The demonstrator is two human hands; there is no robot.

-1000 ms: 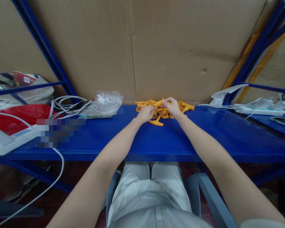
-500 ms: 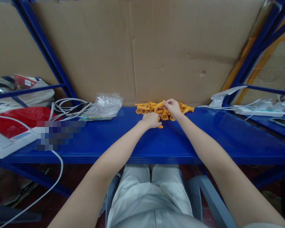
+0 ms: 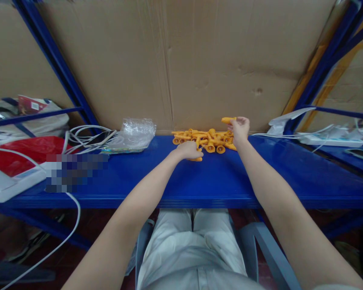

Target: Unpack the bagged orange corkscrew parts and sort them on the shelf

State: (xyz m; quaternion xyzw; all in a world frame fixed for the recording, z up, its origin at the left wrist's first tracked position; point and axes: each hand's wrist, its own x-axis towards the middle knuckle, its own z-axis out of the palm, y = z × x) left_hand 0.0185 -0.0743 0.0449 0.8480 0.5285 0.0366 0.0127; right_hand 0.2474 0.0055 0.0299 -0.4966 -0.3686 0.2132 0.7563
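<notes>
A pile of orange plastic pieces, with tube-like stems and round funnel-shaped ends, lies at the back middle of the blue table. At the pile's front left is my left hand, closed around an orange piece whose end shows below the fingers. My right hand is at the pile's right end, raised a little above it. Its fingers pinch another orange piece, which points left, held clear of the heap. The palms and much of both held pieces are hidden.
Clear plastic bags lie left of the pile, beside coiled white cables and a red bag. Along the right stand a white power strip and a phone. A cardboard wall closes off the back.
My right hand has moved right and upward from the middle of the pile, lifting an orange piece. My left hand has shifted slightly left with its piece.
</notes>
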